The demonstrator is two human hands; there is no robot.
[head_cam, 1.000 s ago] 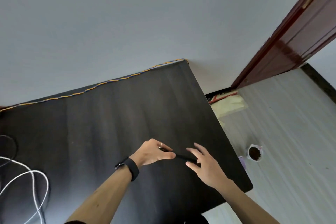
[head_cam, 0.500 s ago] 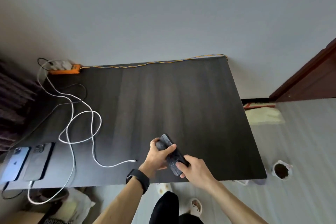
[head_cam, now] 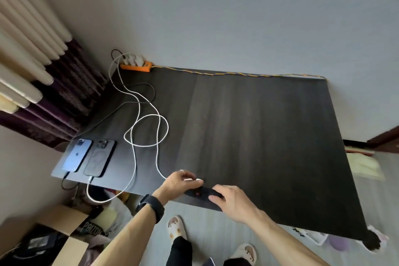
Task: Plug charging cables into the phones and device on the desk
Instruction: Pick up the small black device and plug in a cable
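Note:
A dark device lies flat near the front edge of the black desk, with a small red dot on it. My right hand grips its right end. My left hand pinches the plug end of a white cable right at the device's left end; whether the plug is inserted is hidden by my fingers. At the desk's left corner a blue phone and a dark phone lie face down, each with a cable at its bottom end.
An orange power strip with chargers sits at the desk's back left corner, cables looping from it. A curtain hangs at left. Cardboard box and bags stand under the desk's left end. My slippered feet are on the floor.
The view swung left and down. The device was lowered flat near the front edge. My left hand let go of it and now holds the white cable's plug at its left end.

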